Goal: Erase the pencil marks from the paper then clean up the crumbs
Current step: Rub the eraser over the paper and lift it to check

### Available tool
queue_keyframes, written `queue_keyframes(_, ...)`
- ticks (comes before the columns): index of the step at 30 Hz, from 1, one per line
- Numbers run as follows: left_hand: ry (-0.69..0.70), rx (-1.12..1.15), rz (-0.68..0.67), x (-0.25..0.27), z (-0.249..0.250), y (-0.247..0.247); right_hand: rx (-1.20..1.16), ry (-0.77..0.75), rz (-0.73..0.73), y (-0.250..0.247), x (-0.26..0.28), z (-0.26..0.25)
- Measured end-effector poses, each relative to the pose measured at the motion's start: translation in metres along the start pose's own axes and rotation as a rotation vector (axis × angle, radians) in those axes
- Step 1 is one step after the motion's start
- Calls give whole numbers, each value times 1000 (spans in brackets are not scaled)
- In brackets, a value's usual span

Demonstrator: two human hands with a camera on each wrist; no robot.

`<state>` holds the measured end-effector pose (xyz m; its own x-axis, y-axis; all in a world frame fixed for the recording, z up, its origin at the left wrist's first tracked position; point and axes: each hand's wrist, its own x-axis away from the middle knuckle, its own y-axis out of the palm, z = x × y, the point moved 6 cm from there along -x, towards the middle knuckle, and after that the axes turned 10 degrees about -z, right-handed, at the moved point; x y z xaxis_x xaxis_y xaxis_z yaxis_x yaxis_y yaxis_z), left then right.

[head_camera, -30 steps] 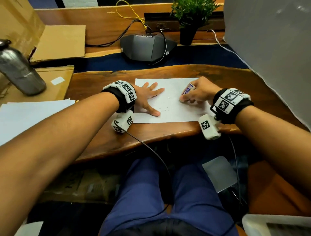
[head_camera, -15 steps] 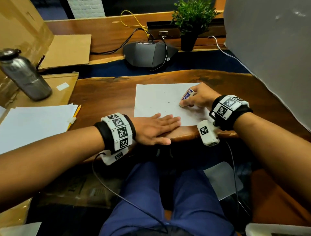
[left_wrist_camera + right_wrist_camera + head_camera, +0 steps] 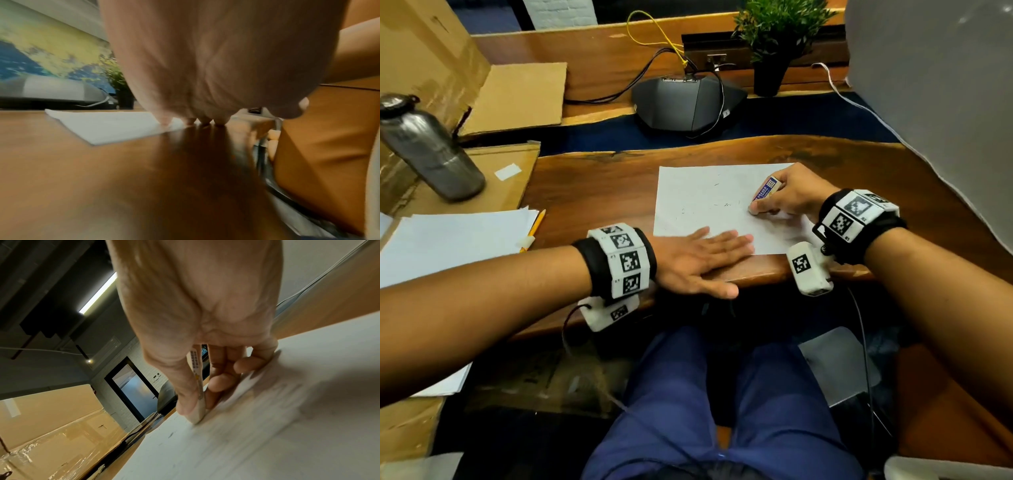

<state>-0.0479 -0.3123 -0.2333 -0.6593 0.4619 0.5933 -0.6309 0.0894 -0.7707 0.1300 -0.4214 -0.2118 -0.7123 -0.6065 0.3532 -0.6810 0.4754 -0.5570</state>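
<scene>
Wooden tabletop (image 3: pixel 592 192) with paper (image 3: pixel 698 202).
Left hand (image 3: pixel 698 262) lay flat, fingers straight, on its near edge; right hand (image 3: pixel 791 195) pinched an eraser (image 3: pixel 765 192).

Office workspace: a conference speakerphone (image 3: pixel 688 102) is sitting at the top centre of the head view with cables running to a recessed power outlet (image 3: pixel 714 61) in the wooden desk (image 3: pixel 592 185), beside a small potted plant (image 3: pixel 774 37) at the upper right. A stack of white paper (image 3: pixel 448 240) with a yellow pencil (image 3: pixel 536 226) is lying at the left, near a metal water bottle (image 3: pixel 428 147) and flattened cardboard (image 3: pixel 517 96). The right wrist view is showing a linear ceiling light (image 3: pixel 98 293) and a glass door (image 3: pixel 133 386) in a white brick wall.
</scene>
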Motion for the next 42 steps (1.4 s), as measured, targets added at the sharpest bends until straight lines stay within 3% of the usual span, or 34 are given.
queue_keyframes(5,-360,61,-16,7,-71,-31,4,24,-14,-1,2,-2)
queue_keyframes(7,-428,17,1,8,-78,-40,0,37,-11,-1,2,-2)
queue_keyframes(12,-39,-40,-10,-6,-15,-29,15,25,6,-1,0,1)
queue_keyframes(14,25,17,-18,-11,-9,-26,35,43,-11,-1,1,-2)
queue_keyframes(20,-43,125,-75,-14,-36,-44,74,59,13,-1,8,-8)
queue_keyframes(24,-65,322,55,-1,-51,-53,76,66,17,-1,14,-11)
queue_keyframes(29,-258,226,32,4,-75,-44,184,25,9,0,21,-18)
queue_keyframes(35,-316,180,69,-3,-69,-64,316,-27,50,5,28,-29)
queue_keyframes(42,-394,85,-40,-11,-66,-71,374,-62,27,16,28,-44)
